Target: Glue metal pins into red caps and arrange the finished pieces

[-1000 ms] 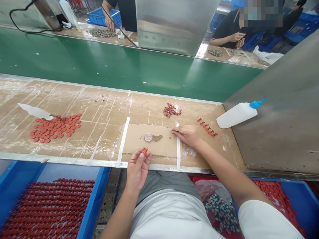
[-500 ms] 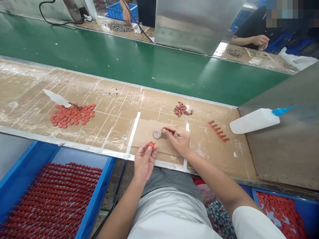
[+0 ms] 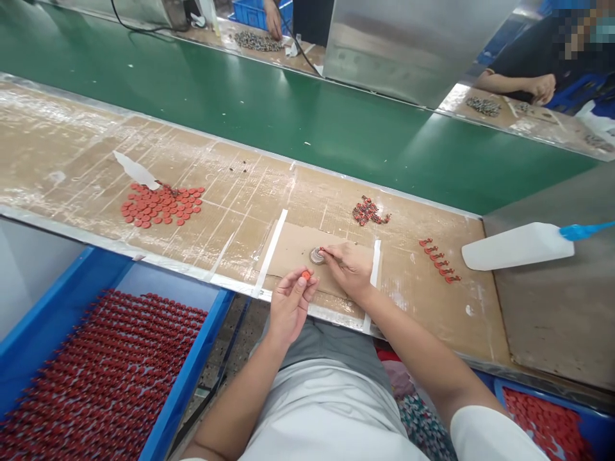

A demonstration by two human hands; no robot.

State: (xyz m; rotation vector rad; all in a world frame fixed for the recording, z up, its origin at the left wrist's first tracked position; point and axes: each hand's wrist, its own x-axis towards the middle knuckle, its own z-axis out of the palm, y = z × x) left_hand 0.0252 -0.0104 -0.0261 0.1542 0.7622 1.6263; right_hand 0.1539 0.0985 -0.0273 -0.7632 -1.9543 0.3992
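My left hand (image 3: 289,307) is closed, pinching a small red disc (image 3: 306,275) between thumb and fingertips near the bench's front edge. Just beyond it, a small round clear dish (image 3: 316,256) rests on a piece of cardboard (image 3: 288,246) taped to the bench. Over the dish's right rim, my right hand (image 3: 350,269) pinches a small part with a red tip (image 3: 322,250); the fingers hide most of it. A little pile of dark-and-red small parts (image 3: 369,211) lies beyond the right hand. To the right, several red discs with dark pieces on them (image 3: 439,261) form a slanting row.
Loose red discs (image 3: 161,206) and a white strip (image 3: 136,169) lie at the left. A white bottle with a blue nozzle (image 3: 519,246) lies at the right. Rows of red pieces fill a blue tray (image 3: 218,320) below left. Beyond the green belt (image 3: 269,109), another person's hand (image 3: 542,88) shows.
My right hand has brought the small red-tipped part closer over the clear dish. My left hand keeps its hold on the red disc. The whole view has shifted slightly.
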